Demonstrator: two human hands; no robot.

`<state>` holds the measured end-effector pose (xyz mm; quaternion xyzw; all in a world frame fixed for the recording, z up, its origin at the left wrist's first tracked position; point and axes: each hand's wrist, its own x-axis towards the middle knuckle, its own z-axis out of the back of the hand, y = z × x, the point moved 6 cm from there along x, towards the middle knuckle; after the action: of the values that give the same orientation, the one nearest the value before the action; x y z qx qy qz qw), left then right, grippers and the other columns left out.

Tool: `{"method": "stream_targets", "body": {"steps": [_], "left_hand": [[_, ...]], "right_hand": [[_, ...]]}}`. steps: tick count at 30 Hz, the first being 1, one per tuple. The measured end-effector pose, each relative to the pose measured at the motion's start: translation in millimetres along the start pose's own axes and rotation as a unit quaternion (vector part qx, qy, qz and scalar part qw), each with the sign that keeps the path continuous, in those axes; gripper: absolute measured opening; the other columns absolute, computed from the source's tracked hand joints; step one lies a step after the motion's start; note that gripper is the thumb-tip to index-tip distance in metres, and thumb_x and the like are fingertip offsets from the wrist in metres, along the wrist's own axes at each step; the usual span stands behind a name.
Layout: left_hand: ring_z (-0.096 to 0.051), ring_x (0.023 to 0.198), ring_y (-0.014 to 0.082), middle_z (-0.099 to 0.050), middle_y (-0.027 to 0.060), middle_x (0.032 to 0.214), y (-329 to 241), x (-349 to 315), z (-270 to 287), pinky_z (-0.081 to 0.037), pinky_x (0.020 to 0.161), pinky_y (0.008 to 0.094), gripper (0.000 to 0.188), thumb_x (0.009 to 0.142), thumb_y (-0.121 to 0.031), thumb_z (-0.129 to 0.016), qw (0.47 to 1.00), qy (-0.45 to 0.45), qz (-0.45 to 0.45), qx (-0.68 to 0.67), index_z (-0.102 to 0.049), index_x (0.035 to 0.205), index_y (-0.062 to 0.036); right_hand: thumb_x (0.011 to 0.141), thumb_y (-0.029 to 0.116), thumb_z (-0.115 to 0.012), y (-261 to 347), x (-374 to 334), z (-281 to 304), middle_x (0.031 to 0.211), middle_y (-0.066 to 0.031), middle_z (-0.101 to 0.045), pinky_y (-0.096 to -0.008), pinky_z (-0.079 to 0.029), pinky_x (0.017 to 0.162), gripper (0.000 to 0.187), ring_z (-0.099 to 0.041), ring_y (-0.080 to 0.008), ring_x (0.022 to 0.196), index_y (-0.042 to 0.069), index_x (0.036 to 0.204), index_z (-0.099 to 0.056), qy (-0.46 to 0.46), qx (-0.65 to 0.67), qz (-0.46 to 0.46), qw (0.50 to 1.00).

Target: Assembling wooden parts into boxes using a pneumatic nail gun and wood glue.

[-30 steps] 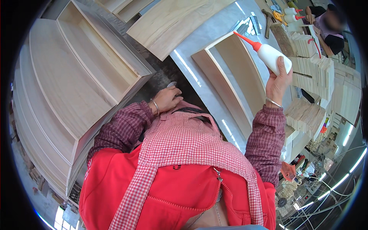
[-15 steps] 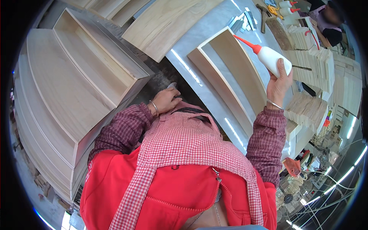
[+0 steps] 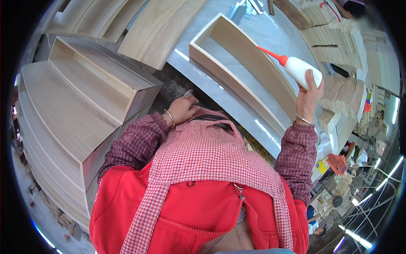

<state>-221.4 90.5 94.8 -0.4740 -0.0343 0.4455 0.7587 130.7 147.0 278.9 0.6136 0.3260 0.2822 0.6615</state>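
My right hand (image 3: 309, 100) is closed around the lower end of a white squeeze bottle (image 3: 298, 72). Its long red nozzle tilts up to the left, over the far long side of a bottomless wooden frame (image 3: 230, 67). That frame, shaped like a long drawer, stands on a grey-blue worktable (image 3: 207, 91). Against the front of my checked apron (image 3: 203, 148) rests my left hand (image 3: 182, 109), its fingers loosely bent and the thumb apart, with nothing visible in it.
Stacked wooden drawer boxes (image 3: 72, 110) fill the left side. A wide board (image 3: 163, 29) lies at the table's far left. Metal strips (image 3: 245, 9) sit at the back; stacks of thin wood pieces (image 3: 334, 46) stand on the right. Other people show partly at the edges.
The view has shifted, and the wooden frame sits further left in it. The bottle is still in my right hand, its nozzle now near the frame's far side. My left hand has hardly moved.
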Motion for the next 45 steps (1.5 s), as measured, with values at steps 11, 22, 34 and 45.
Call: {"method": "stream_targets", "body": {"steps": [11,22,34,45], "left_hand": [[-0.063,0.079,0.0261,-0.062,0.0115,0.098,-33,11,-12,-0.050,0.075,0.0312,0.029,0.088,-0.024,-0.057,0.997,0.031,-0.039,0.051,-0.064,0.106,-0.0016],[-0.062,0.079,0.0271,-0.062,0.0118,0.100,-102,58,-44,-0.050,0.073,0.0331,0.029,0.088,-0.027,-0.058,0.991,0.076,-0.057,0.094,-0.064,0.105,-0.0032],[-0.062,0.079,0.0310,-0.062,0.0126,0.097,-141,85,-66,-0.050,0.074,0.0364,0.028,0.087,-0.026,-0.058,0.988,0.111,-0.041,0.097,-0.064,0.101,-0.0026],[-0.061,0.078,0.0299,-0.062,0.0117,0.097,-170,104,-89,-0.049,0.074,0.0356,0.029,0.088,-0.026,-0.058,0.980,0.139,-0.042,0.138,-0.064,0.104,-0.0024]], "right_hand": [[0.081,0.019,-0.074,5,-17,86,0.106,-0.0145,-0.055,-0.0310,-0.049,0.084,0.046,-0.057,-0.0236,0.096,-0.001,0.115,-0.049,-0.078,0.007,-0.009,0.997],[0.081,0.015,-0.072,10,-7,221,0.105,-0.0131,-0.057,-0.0279,-0.049,0.081,0.042,-0.058,-0.0206,0.092,-0.001,0.114,-0.051,-0.152,0.018,0.001,0.988],[0.082,0.013,-0.071,5,-15,315,0.106,-0.0134,-0.056,-0.0260,-0.050,0.079,0.043,-0.058,-0.0203,0.092,-0.002,0.116,-0.050,-0.205,0.028,0.012,0.978],[0.082,0.013,-0.072,5,-27,398,0.107,-0.0144,-0.055,-0.0265,-0.050,0.080,0.045,-0.058,-0.0214,0.093,-0.003,0.117,-0.048,-0.270,0.025,0.029,0.962]]}}
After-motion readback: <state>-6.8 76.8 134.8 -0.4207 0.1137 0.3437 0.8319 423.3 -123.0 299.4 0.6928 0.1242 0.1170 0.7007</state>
